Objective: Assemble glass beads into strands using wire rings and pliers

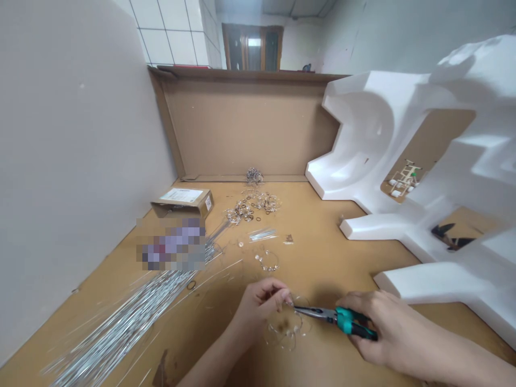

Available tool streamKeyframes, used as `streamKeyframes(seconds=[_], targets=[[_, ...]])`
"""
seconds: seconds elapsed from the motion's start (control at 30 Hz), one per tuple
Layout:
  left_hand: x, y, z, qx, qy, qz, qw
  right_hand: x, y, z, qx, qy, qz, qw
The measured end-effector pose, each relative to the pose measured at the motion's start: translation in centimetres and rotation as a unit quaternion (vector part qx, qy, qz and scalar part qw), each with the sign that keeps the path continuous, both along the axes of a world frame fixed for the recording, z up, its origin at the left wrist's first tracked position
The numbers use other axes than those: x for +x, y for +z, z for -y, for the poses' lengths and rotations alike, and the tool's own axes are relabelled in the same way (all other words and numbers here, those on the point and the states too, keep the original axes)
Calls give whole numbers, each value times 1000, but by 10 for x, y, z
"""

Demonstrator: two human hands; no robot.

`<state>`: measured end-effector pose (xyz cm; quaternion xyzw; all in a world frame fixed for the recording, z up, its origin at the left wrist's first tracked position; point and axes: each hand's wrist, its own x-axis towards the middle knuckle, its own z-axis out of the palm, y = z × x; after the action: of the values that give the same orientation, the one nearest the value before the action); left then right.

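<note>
My left hand (262, 301) is closed in a pinch on a thin wire ring piece (287, 322) with small loops hanging below it. My right hand (381, 328) grips teal-handled long-nose pliers (334, 317), whose tip reaches the wire right at my left fingertips. Both hands hover just above the brown cardboard table surface (330, 258) near its front edge.
A bundle of straight silver wires (121, 328) lies at the front left. Loose rings and wire pieces (253, 204) are scattered mid-table beside a small cardboard box (183, 201). A large white foam block (423, 177) fills the right side. A cardboard wall (245, 129) stands behind.
</note>
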<state>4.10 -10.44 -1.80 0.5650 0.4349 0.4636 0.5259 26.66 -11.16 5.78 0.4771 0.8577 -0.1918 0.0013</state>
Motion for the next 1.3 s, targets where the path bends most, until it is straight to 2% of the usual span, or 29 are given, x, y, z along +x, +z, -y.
streamKeyframes(seconds=[0.23, 0.43, 0.57, 0.73, 0.87, 1.03, 1.13, 1.3], targets=[[0, 2, -1, -55, -12, 30, 998, 5, -13, 1, -66, -38, -102, 992], [-5, 0, -3, -105, -63, 110, 986, 10, -13, 1, -82, -64, -114, 988], [-6, 1, -3, -90, -77, 94, 989, 12, -10, -1, -89, -77, -117, 986], [-5, 4, -3, -83, -70, 51, 993, 9, -9, -3, -80, -70, -96, 990], [-4, 4, -2, -102, -54, 56, 992, 4, -7, 1, -41, -55, -74, 995], [-5, 3, -3, -105, -4, 73, 992, 9, 0, 6, 2, -46, -61, 997], [-8, 1, -6, -101, 39, 92, 990, 19, -11, 5, 8, -92, -63, 994], [-6, -3, -6, -120, 46, 98, 987, 19, -57, 0, 108, -193, -3, 975]])
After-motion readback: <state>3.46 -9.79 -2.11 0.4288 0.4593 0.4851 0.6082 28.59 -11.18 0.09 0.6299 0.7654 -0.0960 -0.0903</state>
